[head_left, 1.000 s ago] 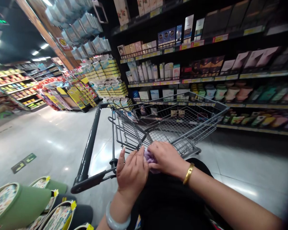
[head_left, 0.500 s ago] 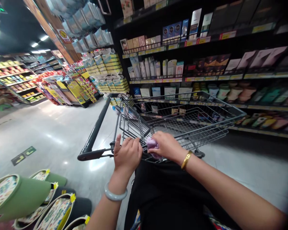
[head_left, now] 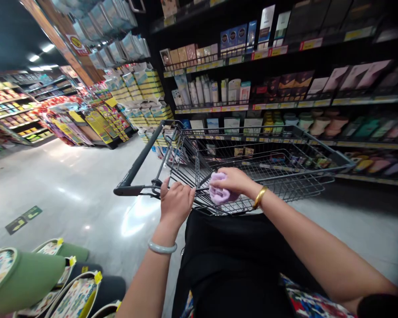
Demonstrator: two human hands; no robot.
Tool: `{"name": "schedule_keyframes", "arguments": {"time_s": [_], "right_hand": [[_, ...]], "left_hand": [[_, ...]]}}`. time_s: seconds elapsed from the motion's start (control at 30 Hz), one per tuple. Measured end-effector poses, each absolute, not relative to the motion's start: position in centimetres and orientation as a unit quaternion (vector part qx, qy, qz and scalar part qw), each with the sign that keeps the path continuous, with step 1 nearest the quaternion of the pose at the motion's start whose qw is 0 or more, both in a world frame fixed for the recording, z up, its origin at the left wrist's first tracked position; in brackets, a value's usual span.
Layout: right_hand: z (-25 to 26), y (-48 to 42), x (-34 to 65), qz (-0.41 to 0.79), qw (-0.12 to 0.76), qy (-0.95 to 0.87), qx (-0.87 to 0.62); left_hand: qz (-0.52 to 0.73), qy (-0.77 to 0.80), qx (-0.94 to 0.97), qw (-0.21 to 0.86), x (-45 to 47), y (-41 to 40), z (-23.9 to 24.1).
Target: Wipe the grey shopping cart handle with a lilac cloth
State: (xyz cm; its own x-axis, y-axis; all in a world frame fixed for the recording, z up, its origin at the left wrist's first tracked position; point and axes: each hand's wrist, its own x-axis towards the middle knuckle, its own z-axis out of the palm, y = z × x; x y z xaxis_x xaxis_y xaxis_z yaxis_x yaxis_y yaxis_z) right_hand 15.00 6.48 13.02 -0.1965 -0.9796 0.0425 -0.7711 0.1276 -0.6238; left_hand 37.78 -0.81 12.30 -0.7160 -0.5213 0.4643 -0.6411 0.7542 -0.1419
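Note:
A grey wire shopping cart stands sideways in front of me, its handle at the left. My left hand, with a pale bangle at the wrist, has its fingers curled over the cart's near top rail, close to the handle end. Just right of it, my right hand grips a crumpled light purple cloth against the same near side of the basket. A gold bangle circles that wrist. The right fingertips are partly hidden by the cloth. Wire mesh shows inside the basket.
Behind the cart run dark shelves with boxes, bottles and tubes. Green and dark bins holding patterned packs stand at the lower left. Stacked yellow-striped packs rise beyond the handle. Pale shiny floor extends left, with an arrow marking.
The cart has turned slightly, and its handle end has shifted right and up in view. My right hand has moved up with the purple cloth, more of which shows. The left hand stays on the rail.

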Motion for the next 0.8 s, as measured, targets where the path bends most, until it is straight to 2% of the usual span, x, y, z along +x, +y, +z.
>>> {"name": "schedule_keyframes", "arguments": {"time_s": [0.07, 0.13, 0.3, 0.47, 0.6, 0.8], "right_hand": [[13.3, 5.5, 14.3, -0.27, 0.249, 0.738, -0.566], [13.6, 4.3, 14.6, -0.252, 0.252, 0.75, -0.557], [14.7, 2.3, 17.4, -0.223, 0.152, 0.785, -0.558], [14.5, 3.2, 20.1, -0.217, -0.011, 0.762, -0.609], [13.4, 5.7, 20.7, -0.174, -0.028, 0.731, -0.659], [12.7, 7.4, 19.1, -0.182, -0.018, 0.705, -0.686]], "left_hand": [[0.147, -0.916, 0.315, 0.203, 37.6, -1.2, 12.3], [0.148, -0.915, 0.313, 0.208, 37.3, -1.6, 12.3], [0.164, -0.911, 0.315, 0.209, 36.9, -2.4, 12.1], [0.165, -0.908, 0.316, 0.22, 36.6, -3.0, 12.2], [0.163, -0.914, 0.309, 0.207, 36.7, -3.1, 12.3], [0.168, -0.912, 0.312, 0.205, 36.9, -2.5, 12.3]]}}
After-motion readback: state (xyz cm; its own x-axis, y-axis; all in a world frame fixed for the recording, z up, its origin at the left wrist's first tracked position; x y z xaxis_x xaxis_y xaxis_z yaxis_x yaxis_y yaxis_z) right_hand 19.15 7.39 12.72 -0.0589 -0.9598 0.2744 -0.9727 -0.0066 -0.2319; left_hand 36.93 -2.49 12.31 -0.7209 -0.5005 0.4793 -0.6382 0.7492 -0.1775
